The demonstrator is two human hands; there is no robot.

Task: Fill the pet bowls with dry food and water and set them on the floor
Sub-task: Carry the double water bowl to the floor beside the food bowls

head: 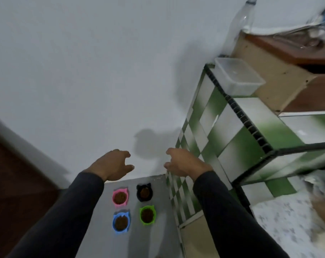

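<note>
Several cat-eared pet bowls stand in a square on the grey floor [158,239], each holding brown dry food: a pink bowl [120,197], a black bowl [144,192], a blue bowl [121,222] and a green bowl [147,215]. My left hand [112,165] hovers well above them with fingers loosely spread, holding nothing. My right hand [182,162] hangs at the same height near the tiled counter, fingers relaxed and empty. Both arms wear dark sleeves.
A green-and-white tiled counter [241,131] rises at the right, with a clear plastic container [238,76] on its corner and a clear bottle [240,23] behind. A brown wooden shelf [280,53] sits above. A dark door [14,183] is at the left.
</note>
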